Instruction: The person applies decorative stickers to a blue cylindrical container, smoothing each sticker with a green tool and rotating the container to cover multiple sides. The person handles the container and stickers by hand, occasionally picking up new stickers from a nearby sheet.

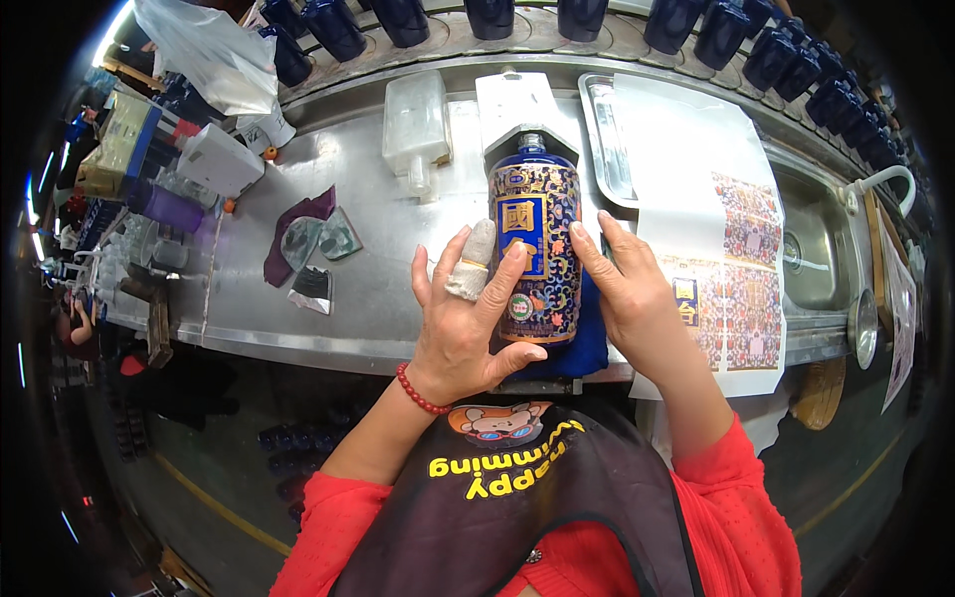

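Note:
A blue bottle (534, 179) lies in front of me, neck pointing away, wrapped in an ornate multicoloured decal with a dark blue, gold-edged label panel. My left hand (463, 318) rests on its left side with fingers spread. A grey-white cloth cover (475, 259) sheathes the middle finger, and a red bead bracelet (422, 391) circles the wrist. At the bottle's right edge, my right hand (637, 294) has its fingers stretched out, the fingertips touching or very near the decal. Under the bottle, a blue cloth (594, 343) shows at the counter's front edge.
Printed decal sheets (751, 298) lie to the right over a metal tray (605, 139), beside a sink (808, 254). A clear, bottle-shaped container (416, 124) and purple scraps (288, 234) lie on the metal counter (298, 323). Several blue bottles (406, 22) line a conveyor behind.

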The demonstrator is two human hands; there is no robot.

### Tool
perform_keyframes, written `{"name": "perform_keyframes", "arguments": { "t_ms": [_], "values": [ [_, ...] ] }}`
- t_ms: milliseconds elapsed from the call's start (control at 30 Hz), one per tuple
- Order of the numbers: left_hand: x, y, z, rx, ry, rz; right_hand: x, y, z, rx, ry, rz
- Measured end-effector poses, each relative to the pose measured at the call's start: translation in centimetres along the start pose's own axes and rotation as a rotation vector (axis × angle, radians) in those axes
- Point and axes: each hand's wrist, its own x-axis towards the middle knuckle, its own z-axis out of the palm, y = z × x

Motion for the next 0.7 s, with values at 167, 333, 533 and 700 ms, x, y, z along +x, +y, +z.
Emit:
{"name": "perform_keyframes", "arguments": {
  "t_ms": [167,333,533,700],
  "values": [
    [-0.1,1.4,-0.2,0.006,0.019,-0.042,4.3,-0.9,-2.0,0.431,0.224,0.287],
    [0.2,2.3,0.5,0.107,0.019,-0.043,8.4,-0.2,0.3,0.456,0.143,0.271],
    [-0.2,1.4,1.2,0.055,0.061,-0.012,4.9,2.1,0.8,0.683,0.293,0.734],
    [-0.6,0.7,1.8,-0.052,0.034,-0.005,4.2,0.7,1.4,0.776,0.276,0.286]
  ]
}}
